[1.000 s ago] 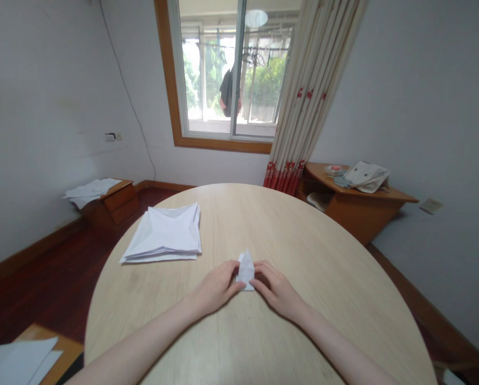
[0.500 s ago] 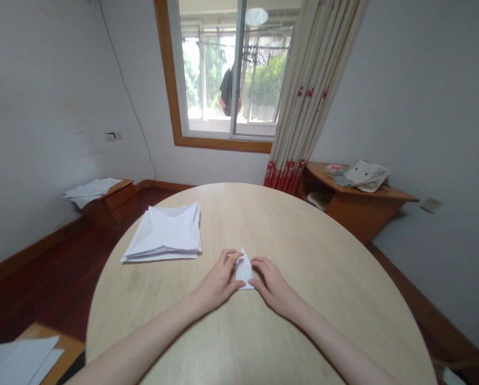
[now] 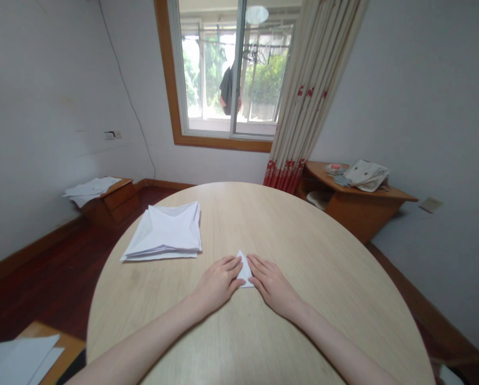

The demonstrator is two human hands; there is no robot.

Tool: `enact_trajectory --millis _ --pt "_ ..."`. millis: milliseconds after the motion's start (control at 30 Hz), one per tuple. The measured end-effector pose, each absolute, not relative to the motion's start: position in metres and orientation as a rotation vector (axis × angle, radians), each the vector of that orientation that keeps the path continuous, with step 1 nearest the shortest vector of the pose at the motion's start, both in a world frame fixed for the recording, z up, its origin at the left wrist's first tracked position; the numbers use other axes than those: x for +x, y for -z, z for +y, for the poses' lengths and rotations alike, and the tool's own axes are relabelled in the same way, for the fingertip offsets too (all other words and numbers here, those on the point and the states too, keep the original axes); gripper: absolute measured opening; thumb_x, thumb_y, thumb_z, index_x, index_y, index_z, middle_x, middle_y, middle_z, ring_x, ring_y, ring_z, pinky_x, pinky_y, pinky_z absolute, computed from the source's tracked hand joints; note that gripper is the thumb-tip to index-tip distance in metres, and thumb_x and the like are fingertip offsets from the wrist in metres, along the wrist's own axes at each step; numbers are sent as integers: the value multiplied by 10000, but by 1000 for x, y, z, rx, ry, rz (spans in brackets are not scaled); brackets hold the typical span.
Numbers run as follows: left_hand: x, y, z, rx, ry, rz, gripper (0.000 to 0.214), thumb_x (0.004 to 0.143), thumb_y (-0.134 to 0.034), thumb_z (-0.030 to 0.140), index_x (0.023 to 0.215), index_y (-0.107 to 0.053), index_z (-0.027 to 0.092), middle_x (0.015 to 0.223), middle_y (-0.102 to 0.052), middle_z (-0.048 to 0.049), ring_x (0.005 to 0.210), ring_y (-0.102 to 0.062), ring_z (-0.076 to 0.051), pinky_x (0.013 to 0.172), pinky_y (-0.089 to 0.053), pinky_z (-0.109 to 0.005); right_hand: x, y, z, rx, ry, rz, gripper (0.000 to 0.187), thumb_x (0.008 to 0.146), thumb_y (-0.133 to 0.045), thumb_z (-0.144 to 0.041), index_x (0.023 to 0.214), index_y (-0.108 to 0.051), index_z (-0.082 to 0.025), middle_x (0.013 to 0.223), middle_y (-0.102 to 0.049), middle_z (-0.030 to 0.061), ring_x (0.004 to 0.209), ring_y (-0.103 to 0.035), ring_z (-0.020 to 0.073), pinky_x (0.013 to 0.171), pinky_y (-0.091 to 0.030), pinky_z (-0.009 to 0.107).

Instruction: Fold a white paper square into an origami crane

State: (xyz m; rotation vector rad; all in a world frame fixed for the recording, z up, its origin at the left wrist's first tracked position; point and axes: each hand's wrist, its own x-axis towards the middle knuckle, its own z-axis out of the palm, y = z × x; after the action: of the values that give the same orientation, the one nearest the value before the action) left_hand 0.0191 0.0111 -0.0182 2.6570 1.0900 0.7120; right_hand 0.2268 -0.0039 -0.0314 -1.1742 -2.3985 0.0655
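A small folded white paper piece (image 3: pixel 244 269) lies flat on the round light-wood table (image 3: pixel 303 256), pointed end away from me. My left hand (image 3: pixel 217 281) rests on its left side, fingers stretched flat and pressing down. On its right side lies my right hand (image 3: pixel 269 282), fingers also extended flat on the paper. Most of the paper is hidden beneath both hands; only a small triangle shows between them.
A stack of white paper sheets (image 3: pixel 165 232) sits on the table's left part. More sheets lie on a low wooden cabinet (image 3: pixel 107 198) at the left wall and at the bottom left corner (image 3: pixel 18 361). A wooden corner desk (image 3: pixel 360 203) with a bag stands right.
The paper's raised flap has been laid down flat. Both hands went from pinching its sides to pressing flat on it with fingers stretched forward.
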Motion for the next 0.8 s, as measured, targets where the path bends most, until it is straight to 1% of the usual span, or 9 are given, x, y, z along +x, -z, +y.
enact_trajectory --millis 100,267,467,600,700,800 --pt "20 17 10 2681 -653 1144 354 923 -547 303 1252 -583 178 1312 -584 -99 1235 -510 -278 1025 -431 -451 225 31 -5 -1190 -68 -2417 431 978 -372 -258 1393 -442 -162 1409 -485 145 1325 -420 272 1038 -416 507" --pt "20 14 7 2729 -529 1202 364 951 -490 305 1286 -552 179 1348 -553 -95 1279 -466 -299 1021 -403 -484 222 28 -7 -1218 -37 -2466 420 980 -335 -227 1368 -476 -154 1402 -494 145 1323 -422 267 1043 -399 515" --pt "17 16 5 2756 -447 1147 394 976 -411 280 1349 -479 172 1429 -459 -100 1360 -358 -291 1084 -303 -512 223 20 -8 -1208 -8 -2518 417 978 -335 -227 1356 -489 -142 1395 -501 148 1318 -429 262 1032 -409 498" --pt "13 19 7 2761 -420 1087 450 972 -414 330 1391 -417 164 1467 -399 -112 1393 -294 -287 1104 -255 -533 223 20 -8 -1197 -25 -2508 421 976 -335 -227 1366 -478 -156 1404 -491 143 1326 -419 258 1040 -399 500" --pt "12 19 8 2781 -416 1065 460 977 -410 360 1394 -413 165 1462 -405 -121 1396 -287 -283 1109 -245 -533 222 25 -8 -1212 -84 -2471 433 978 -317 -218 1390 -445 -181 1414 -484 130 1323 -423 240 1048 -387 499" --pt "12 19 11 2835 -414 1026 454 988 -396 370 1377 -433 139 1432 -444 -144 1381 -326 -263 1118 -247 -503 222 29 -8 -1245 -146 -2427 439 981 -302 -228 1397 -426 -167 1415 -482 136 1322 -421 234 1058 -374 500"
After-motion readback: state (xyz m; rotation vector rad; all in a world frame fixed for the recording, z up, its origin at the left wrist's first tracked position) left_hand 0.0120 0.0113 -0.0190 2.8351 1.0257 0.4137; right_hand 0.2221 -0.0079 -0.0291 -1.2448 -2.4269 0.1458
